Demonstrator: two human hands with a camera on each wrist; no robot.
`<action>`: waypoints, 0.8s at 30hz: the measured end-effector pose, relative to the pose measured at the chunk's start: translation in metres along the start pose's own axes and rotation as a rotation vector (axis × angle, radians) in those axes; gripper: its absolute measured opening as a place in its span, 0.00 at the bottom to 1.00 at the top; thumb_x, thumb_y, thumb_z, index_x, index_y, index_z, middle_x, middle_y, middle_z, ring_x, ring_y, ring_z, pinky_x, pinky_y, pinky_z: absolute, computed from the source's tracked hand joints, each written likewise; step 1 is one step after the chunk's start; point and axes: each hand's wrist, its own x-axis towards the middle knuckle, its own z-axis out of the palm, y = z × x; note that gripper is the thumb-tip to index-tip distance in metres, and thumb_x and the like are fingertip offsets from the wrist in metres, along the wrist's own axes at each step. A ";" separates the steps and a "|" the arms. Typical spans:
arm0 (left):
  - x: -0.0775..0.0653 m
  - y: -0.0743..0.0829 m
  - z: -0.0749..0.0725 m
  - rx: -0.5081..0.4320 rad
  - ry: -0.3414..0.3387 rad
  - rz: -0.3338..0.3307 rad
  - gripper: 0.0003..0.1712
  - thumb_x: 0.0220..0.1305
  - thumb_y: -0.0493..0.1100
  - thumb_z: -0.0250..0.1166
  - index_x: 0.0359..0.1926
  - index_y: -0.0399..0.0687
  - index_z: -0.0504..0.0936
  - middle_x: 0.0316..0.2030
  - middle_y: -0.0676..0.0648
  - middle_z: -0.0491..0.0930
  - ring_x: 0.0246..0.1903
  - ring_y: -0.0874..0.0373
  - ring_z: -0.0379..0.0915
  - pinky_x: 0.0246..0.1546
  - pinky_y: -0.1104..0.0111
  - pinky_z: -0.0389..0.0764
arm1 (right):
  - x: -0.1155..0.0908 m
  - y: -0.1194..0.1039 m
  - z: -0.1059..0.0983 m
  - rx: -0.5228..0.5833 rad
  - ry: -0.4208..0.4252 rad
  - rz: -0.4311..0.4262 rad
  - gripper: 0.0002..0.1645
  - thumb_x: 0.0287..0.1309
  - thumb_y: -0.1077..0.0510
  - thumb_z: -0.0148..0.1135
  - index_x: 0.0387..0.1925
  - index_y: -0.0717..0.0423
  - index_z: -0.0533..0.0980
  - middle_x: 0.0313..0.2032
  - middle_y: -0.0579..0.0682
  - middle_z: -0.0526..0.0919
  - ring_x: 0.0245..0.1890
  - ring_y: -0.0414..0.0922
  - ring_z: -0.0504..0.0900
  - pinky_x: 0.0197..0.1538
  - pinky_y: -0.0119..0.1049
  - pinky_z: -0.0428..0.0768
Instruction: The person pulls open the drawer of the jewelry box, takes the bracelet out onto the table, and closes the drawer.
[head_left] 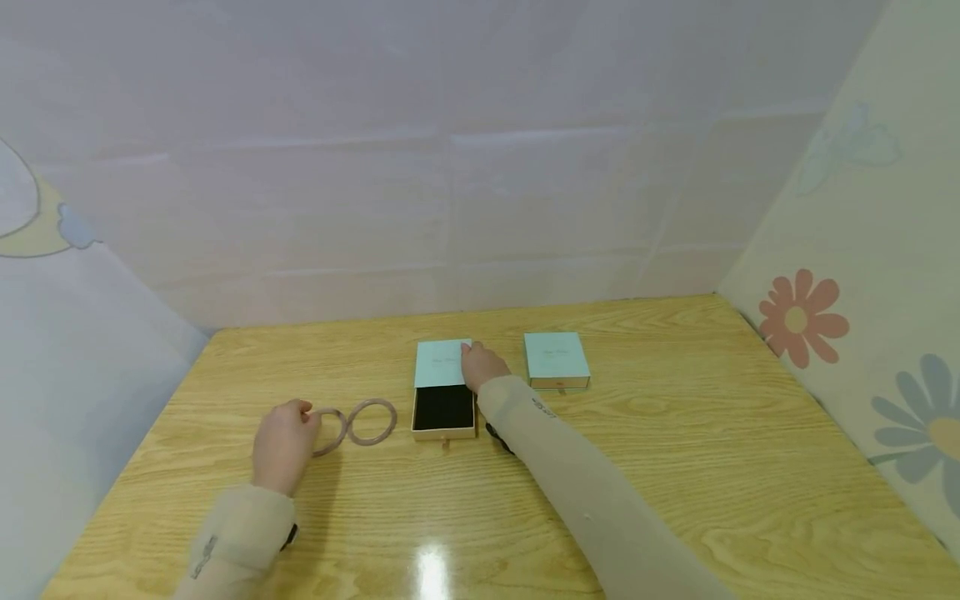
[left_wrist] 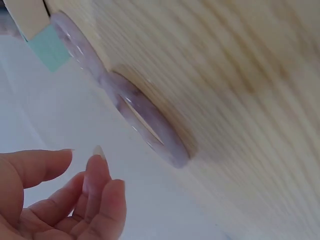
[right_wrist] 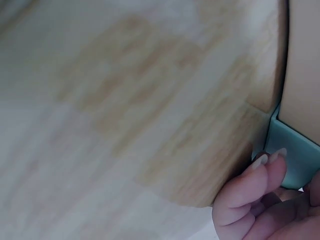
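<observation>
Two pale purple bangles lie on the table, touching: the left bangle (left_wrist: 172, 150) and the right bangle (left_wrist: 80, 45). My left hand (head_left: 283, 446) hovers beside the left bangle; in the left wrist view its fingers are loosely bent, holding nothing and apart from the bangle. Around the right edge of a light-green box sleeve (head_left: 438, 364), my right hand (head_left: 483, 367) grips with bent fingers. A drawer (head_left: 444, 434) with black lining sticks out of that sleeve toward me, and no bangle shows in it. The right wrist view shows fingertips at the green sleeve corner (right_wrist: 295, 150).
A second light-green box (head_left: 557, 357), closed, stands right of the first on the wooden table (head_left: 675, 467). A pale cloth wall (head_left: 450, 208) rises behind the table, with flower-printed cloth (head_left: 862, 250) on the right side.
</observation>
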 end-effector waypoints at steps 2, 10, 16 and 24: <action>-0.002 0.004 0.002 -0.055 -0.010 0.001 0.19 0.68 0.35 0.53 0.50 0.19 0.75 0.42 0.26 0.79 0.34 0.43 0.77 0.29 0.58 0.80 | 0.001 0.000 0.000 0.001 -0.002 0.001 0.35 0.78 0.45 0.26 0.70 0.68 0.58 0.62 0.64 0.72 0.57 0.59 0.75 0.62 0.48 0.72; -0.013 0.015 0.013 -0.322 -0.074 -0.039 0.19 0.71 0.38 0.56 0.52 0.24 0.76 0.43 0.30 0.79 0.34 0.46 0.79 0.30 0.66 0.80 | 0.006 0.002 0.002 0.033 0.003 0.037 0.34 0.78 0.45 0.29 0.75 0.59 0.46 0.34 0.61 0.84 0.22 0.50 0.78 0.43 0.46 0.80; -0.017 0.021 0.021 -0.480 -0.121 -0.068 0.16 0.70 0.36 0.58 0.49 0.23 0.77 0.40 0.32 0.79 0.29 0.51 0.79 0.32 0.65 0.83 | 0.011 0.005 0.003 0.036 0.006 0.041 0.34 0.78 0.46 0.29 0.76 0.56 0.42 0.15 0.53 0.74 0.11 0.43 0.62 0.24 0.39 0.71; -0.021 0.030 0.034 -0.626 -0.172 -0.145 0.15 0.69 0.34 0.58 0.46 0.20 0.77 0.33 0.38 0.82 0.25 0.58 0.79 0.29 0.68 0.83 | 0.010 0.007 0.000 -0.001 0.015 0.009 0.33 0.78 0.47 0.29 0.75 0.61 0.48 0.21 0.56 0.77 0.16 0.47 0.70 0.32 0.43 0.78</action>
